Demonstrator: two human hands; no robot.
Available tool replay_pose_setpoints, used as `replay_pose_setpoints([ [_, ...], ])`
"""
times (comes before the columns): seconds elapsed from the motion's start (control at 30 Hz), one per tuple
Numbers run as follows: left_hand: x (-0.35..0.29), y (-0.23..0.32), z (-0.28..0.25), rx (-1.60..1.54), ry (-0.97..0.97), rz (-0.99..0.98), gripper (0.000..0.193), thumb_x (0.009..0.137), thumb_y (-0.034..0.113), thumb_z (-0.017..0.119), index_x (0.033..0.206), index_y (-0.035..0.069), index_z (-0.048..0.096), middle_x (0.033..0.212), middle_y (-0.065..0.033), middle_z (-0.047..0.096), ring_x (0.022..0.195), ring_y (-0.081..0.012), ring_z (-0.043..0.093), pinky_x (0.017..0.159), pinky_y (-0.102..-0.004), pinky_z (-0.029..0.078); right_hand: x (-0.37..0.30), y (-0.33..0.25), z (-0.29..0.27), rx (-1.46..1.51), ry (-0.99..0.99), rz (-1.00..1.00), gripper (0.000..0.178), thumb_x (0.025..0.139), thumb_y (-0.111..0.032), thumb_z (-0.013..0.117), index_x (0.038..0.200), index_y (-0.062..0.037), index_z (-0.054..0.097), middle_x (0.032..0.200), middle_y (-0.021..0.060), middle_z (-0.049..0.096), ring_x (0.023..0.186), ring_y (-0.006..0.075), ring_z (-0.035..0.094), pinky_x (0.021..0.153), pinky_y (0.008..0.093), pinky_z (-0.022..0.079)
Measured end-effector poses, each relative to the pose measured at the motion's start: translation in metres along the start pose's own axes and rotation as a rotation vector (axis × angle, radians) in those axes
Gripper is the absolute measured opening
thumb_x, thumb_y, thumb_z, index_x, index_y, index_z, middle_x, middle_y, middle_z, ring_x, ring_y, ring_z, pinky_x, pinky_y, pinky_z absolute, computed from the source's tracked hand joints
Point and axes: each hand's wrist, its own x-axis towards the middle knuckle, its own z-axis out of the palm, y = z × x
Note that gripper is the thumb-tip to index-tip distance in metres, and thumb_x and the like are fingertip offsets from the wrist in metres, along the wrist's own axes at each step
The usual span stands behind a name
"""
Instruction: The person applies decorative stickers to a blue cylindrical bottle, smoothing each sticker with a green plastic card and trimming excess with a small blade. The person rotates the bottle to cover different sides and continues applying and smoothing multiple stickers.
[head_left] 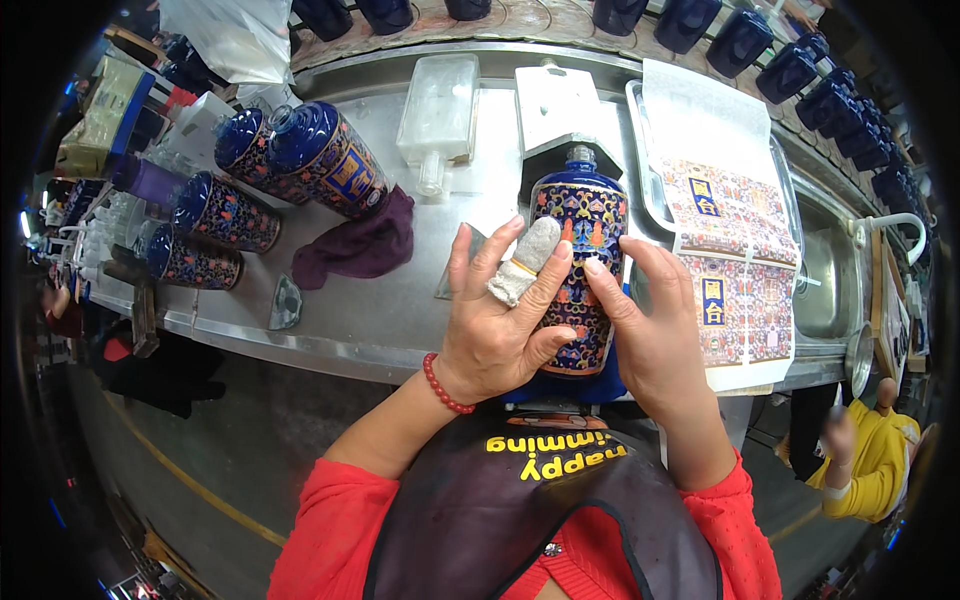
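A dark blue bottle covered in a colourful floral pattern lies in front of me, its clear glass neck pointing away. My left hand has its fingers spread, with a fingertip and thumb on the bottle's face. A grey-white cloth wrap held by a yellow band covers one of its fingers. From the other side, my right hand rests stretched fingers along the bottle's right edge, its thumb on the pattern. To the right, printed decal sheets lie stacked, partly over a metal tray.
Several patterned blue bottles stand at the left, beside a crumpled purple cloth. A clear rectangular glass bottle lies on the metal bench. At right are a sink and a person in yellow. Plain blue bottles line the back.
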Motion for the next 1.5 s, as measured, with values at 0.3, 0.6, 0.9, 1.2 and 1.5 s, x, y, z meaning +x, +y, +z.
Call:
replay_pose_setpoints([
  [0.3, -0.009, -0.005, 0.003, -0.011, -0.062, 0.028, 0.076, 0.107, 0.060, 0.036, 0.151, -0.001, 0.052, 0.151, -0.0205, 0.054, 0.147, -0.0438, 0.039, 0.124, -0.0614, 0.014, -0.001, -0.004, -0.004, 0.105, 0.037, -0.019, 0.053, 0.085, -0.011, 0.066, 0.138, -0.0089, 0.063, 0.138, 0.0223, 0.054, 0.124, 0.0426, 0.055, 0.102, 0.0510, 0.047],
  [0.6, -0.001, 0.034, -0.008, -0.271, 0.046, 0.033, 0.061, 0.108, 0.043, 0.052, 0.136, -0.011, 0.056, 0.134, -0.0243, 0.062, 0.122, -0.0347, 0.060, 0.107, -0.0446, 0.043, -0.036, 0.001, 0.004, 0.565, 0.527, -0.036, 0.062, 0.084, 0.005, 0.063, 0.145, -0.0006, 0.053, 0.135, 0.0291, 0.057, 0.123, 0.0462, 0.058, 0.106, 0.0512, 0.048],
  [0.9, 0.019, 0.104, 0.019, -1.239, -0.315, -0.459, 0.060, 0.101, 0.028, 0.068, 0.146, 0.002, 0.039, 0.115, -0.0043, 0.058, 0.087, -0.0085, 0.052, 0.075, -0.0232, 0.043, -0.069, -0.009, -0.034, 1.160, 0.564, 0.143, 0.052, 0.097, 0.002, 0.051, 0.149, 0.0025, 0.045, 0.139, 0.0181, 0.061, 0.130, 0.0317, 0.053, 0.110, 0.0426, 0.044],
  [1.2, 0.008, 0.108, 0.025, -1.394, -0.332, -0.318, 0.040, 0.109, 0.012, 0.052, 0.148, 0.002, 0.048, 0.135, -0.0107, 0.062, 0.120, -0.0206, 0.064, 0.100, -0.0389, 0.053, -0.128, 0.046, -0.067, 0.824, 0.569, 0.351, 0.048, 0.104, -0.021, 0.061, 0.146, -0.0001, 0.052, 0.137, 0.0138, 0.065, 0.118, 0.0225, 0.062, 0.105, 0.0377, 0.047],
  [1.5, -0.005, 0.045, -0.047, -1.251, 0.098, -0.336, 0.036, 0.110, 0.013, 0.051, 0.144, 0.002, 0.052, 0.133, -0.0122, 0.066, 0.119, -0.0215, 0.066, 0.101, -0.0373, 0.055, -0.290, 0.263, -0.107, -0.770, 0.259, 1.124, 0.062, 0.092, -0.052, 0.066, 0.135, -0.0065, 0.063, 0.134, 0.0166, 0.065, 0.122, 0.0404, 0.061, 0.105, 0.0531, 0.048],
])
